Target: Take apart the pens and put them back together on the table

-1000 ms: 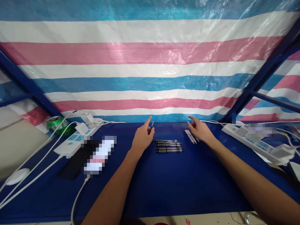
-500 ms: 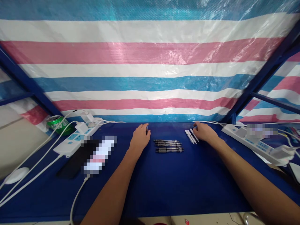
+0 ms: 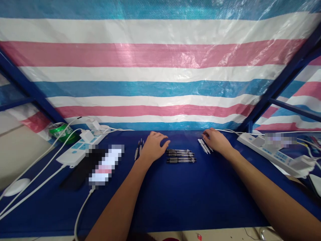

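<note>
My left hand hovers over the blue tabletop, thumb and forefinger spread apart with nothing between them. To its left lie a few slim grey pens, partly covered by the hand. Right of the thumb is a row of several clear-barrelled pens with black grips, lying crosswise. Beyond them, a small group of white pens lies slanted and side by side. My right hand rests at their far ends, fingers loosely bent and partly overlapping the rightmost pen; no pen is seen lifted in it.
On the left stand a white power strip with chargers, a green can, a dark flat object and a lit phone on a cable. Another power strip lies at right. Striped sheeting hangs behind.
My left hand has shifted right toward the black-gripped pens and its thumb has spread out. Grey pens now show on its left. My right hand has moved slightly left over the white pens.
</note>
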Tool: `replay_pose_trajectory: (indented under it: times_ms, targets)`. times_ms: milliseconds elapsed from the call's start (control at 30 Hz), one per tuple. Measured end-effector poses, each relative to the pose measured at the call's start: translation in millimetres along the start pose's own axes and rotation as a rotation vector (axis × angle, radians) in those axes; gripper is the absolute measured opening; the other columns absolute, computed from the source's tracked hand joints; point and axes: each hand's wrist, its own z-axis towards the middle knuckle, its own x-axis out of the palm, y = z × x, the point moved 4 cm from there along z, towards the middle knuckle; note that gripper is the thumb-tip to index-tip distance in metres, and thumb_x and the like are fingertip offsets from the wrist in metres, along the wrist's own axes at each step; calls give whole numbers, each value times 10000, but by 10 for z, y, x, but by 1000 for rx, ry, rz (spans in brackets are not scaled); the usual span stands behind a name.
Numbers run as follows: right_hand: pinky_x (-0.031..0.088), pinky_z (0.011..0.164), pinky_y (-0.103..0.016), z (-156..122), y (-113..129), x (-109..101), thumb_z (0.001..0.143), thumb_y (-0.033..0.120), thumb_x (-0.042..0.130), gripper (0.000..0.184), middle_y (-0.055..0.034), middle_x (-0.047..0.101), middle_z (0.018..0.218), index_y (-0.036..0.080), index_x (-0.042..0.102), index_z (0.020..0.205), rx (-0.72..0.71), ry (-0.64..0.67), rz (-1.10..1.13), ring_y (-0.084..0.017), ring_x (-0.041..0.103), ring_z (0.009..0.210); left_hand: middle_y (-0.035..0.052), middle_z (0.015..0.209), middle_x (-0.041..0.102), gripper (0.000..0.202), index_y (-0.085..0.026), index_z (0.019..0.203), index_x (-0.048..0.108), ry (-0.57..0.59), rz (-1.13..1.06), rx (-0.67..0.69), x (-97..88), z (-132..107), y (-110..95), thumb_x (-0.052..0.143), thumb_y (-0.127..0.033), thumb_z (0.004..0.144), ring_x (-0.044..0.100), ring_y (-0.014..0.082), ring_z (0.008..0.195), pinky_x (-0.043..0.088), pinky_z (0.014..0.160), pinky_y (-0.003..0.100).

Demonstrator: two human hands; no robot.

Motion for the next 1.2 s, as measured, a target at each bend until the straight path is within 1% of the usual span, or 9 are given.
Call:
replay_pose_trajectory:
  times_ms: [67,200,367,533,633,733,833,933,1200]
  targets:
    - [493,878,-359,-5,74,-15,1041,331,534,247,-136,743,1020,192,735,1007,-70,-21,33,-283,714,976,75,1168,785,266,-246,1179,801,96,-108,83,75,-15,-78,666,-418,1028,592,306,1252,495,1103,501]
    - [503,872,-364,-39,230,-52,1062,351,517,272,-111,745,989,207,734,983,-179,-49,148,-263,709,928,65,1189,791,229,-292,1162,816,229,-219,113,211,-54,-137,739,-407,980,588,323,1330,490,1105,534]
    - [531,856,-387,-133,484,-110,1077,379,503,293,-93,751,975,229,750,1028,-324,-38,320,-260,703,917,50,1119,801,169,-258,1112,809,230,-319,145,238,-34,-186,761,-250,950,698,259,1154,548,1046,430]
    - [543,975,-449,-232,721,-115,1051,453,576,287,-83,784,1154,275,765,1174,-439,57,487,-290,694,1115,49,1086,771,229,-235,1138,783,206,-440,166,216,-26,-250,667,-129,972,745,181,963,602,915,326]
    - [562,917,-425,-265,794,-98,1025,517,617,340,-67,785,1217,300,756,1247,-415,141,596,-284,708,1104,49,1105,761,208,-240,1145,773,94,-467,173,151,-9,-268,654,-154,997,738,182,986,603,918,331]
    - [556,834,-380,-271,809,-96,1013,545,632,349,-51,797,1105,287,759,1210,-349,194,729,-252,726,967,59,1130,752,181,-237,1167,764,-10,-472,164,82,10,-271,671,-211,1014,731,187,1007,605,907,333]
    - [519,764,-348,-262,787,-106,1050,587,551,395,-28,769,902,254,761,1012,-272,196,807,-214,691,814,63,1149,744,206,-237,1190,765,-33,-468,163,64,12,-264,721,-231,989,725,178,979,611,856,310]
    - [484,708,-336,-260,770,-105,1058,629,504,501,-19,730,798,234,718,838,-214,200,817,-186,622,692,52,1119,768,196,-246,1178,785,7,-432,163,92,2,-248,708,-226,998,729,174,940,606,833,305]
    - [554,893,-398,-269,811,-108,1008,570,636,346,-53,783,1004,255,760,1079,-259,190,987,-244,717,944,34,1122,826,223,-257,1199,816,66,-398,122,93,11,-207,660,-274,1041,774,207,998,590,956,340]
